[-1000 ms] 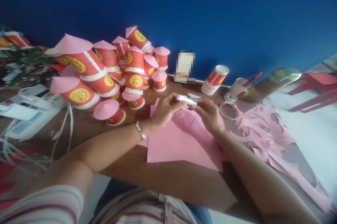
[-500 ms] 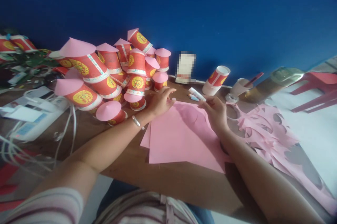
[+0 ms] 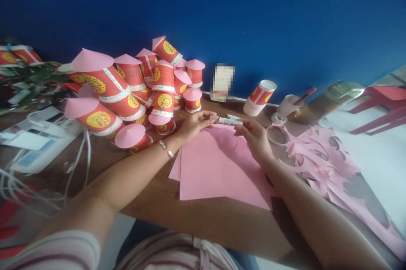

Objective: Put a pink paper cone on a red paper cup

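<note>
Both my hands meet over the far edge of a stack of pink paper sheets [image 3: 218, 168] on the wooden table [image 3: 203, 215]. My right hand [image 3: 255, 136] holds a small white glue stick [image 3: 229, 121] level. My left hand [image 3: 195, 124] pinches the stick's left end with fingertips. A second small pen-like thing [image 3: 233, 116] lies on the table just behind the stick.
A pile of red paper cups with pink cone tops [image 3: 133, 88] fills the left. A lone red cup [image 3: 260, 96], tape rolls [image 3: 277, 134], a white cup with a pencil [image 3: 290, 103] and cut pink scraps [image 3: 323, 164] lie right. White cables and devices [image 3: 34, 143] sit far left.
Half a second ago my left hand lay open on the paper and the right held the stick alone. Now the left hand has come back to pinch the stick's end.
</note>
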{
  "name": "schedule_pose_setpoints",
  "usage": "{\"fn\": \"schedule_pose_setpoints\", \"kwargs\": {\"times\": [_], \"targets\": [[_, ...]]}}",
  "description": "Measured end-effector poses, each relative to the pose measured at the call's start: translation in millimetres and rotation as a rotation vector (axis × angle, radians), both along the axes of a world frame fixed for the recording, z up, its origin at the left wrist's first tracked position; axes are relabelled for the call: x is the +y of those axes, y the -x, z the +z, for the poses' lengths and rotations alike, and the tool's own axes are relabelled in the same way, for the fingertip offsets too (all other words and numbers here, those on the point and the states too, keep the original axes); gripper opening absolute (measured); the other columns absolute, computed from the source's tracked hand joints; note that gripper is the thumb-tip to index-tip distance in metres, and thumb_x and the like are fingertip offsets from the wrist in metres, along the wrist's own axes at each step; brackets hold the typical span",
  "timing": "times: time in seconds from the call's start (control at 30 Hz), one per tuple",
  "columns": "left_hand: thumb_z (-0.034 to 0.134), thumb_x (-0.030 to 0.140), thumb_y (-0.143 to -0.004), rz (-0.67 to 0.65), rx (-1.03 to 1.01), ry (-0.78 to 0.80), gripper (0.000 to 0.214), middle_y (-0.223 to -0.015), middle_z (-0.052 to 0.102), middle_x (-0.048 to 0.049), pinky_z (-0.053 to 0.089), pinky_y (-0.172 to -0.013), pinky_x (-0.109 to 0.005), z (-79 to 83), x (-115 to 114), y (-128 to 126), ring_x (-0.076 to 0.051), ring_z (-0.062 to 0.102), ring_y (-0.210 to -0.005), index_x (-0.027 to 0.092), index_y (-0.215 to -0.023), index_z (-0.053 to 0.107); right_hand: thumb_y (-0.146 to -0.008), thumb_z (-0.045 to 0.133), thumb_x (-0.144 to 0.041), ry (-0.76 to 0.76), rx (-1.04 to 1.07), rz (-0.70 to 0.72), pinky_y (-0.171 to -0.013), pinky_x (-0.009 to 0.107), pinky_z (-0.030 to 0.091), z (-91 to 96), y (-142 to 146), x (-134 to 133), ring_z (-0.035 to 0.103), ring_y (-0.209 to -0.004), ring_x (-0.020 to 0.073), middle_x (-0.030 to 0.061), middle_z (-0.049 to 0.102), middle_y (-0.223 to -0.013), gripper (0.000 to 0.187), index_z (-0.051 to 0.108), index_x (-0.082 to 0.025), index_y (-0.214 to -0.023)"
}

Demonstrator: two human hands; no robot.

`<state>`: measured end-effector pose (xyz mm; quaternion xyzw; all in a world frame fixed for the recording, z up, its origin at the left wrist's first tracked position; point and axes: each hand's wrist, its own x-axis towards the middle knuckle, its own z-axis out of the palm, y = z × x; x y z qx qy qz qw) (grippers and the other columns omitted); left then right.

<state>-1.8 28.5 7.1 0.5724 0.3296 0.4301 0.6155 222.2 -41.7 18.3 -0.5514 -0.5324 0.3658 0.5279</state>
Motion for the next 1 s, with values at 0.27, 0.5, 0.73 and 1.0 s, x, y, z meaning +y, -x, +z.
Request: {"fn": "schedule_pose_setpoints", "kwargs": {"times": [0.27,0.5,0.73,1.0], "targets": [[0.088,0.037,-0.074,-0.043,-0.029,0.081,0.046,-0.102,0.080,-0.0100,0.060,-0.091,-0.037,1.8,-7,-2,-0.019,0.076,-0.092,0.014,-0.111,0.073,-0.085,0.074,-0.048,-0.004,-0.059,0.042,-0.069,0.036,0.056,7.3,3,-5,0.069,-0.072,0.0201,0.0038,0.073,-0.076,0.032,0.071,-0.020,-0.098],[0.086,0.040,-0.076,-0.081,0.002,-0.006,0.048,-0.099,0.080,-0.0095,0.060,-0.092,-0.039,0.8,-8,-1,-0.018,0.076,-0.088,0.014,-0.114,0.072,-0.085,0.073,-0.053,0.063,-0.034,0.091,-0.070,0.035,0.056,4.9,3,-6,0.070,-0.071,0.0198,0.0038,0.073,-0.074,0.036,0.072,-0.019,-0.096],[0.074,0.037,-0.087,-0.040,0.099,-0.231,0.049,-0.120,0.071,-0.0124,0.058,-0.088,-0.034,-5.0,-5,-4,-0.017,0.070,-0.100,0.018,-0.129,0.060,-0.084,0.074,-0.050,-0.005,-0.003,0.085,-0.073,0.036,0.057,-4.0,-8,7,0.070,-0.071,0.0185,0.0035,0.073,-0.080,0.035,0.072,-0.019,-0.099],[0.061,0.020,-0.087,0.222,0.276,-0.475,0.024,-0.094,0.061,-0.0030,0.052,-0.077,-0.028,-20.0,-7,-6,-0.014,0.062,-0.085,0.020,-0.110,0.055,-0.096,0.057,-0.029,-0.199,-0.833,-0.081,-0.084,0.045,0.055,-15.0,-25,15,0.067,-0.101,0.0305,0.0128,0.073,-0.111,0.023,0.072,-0.021,-0.111]]}}
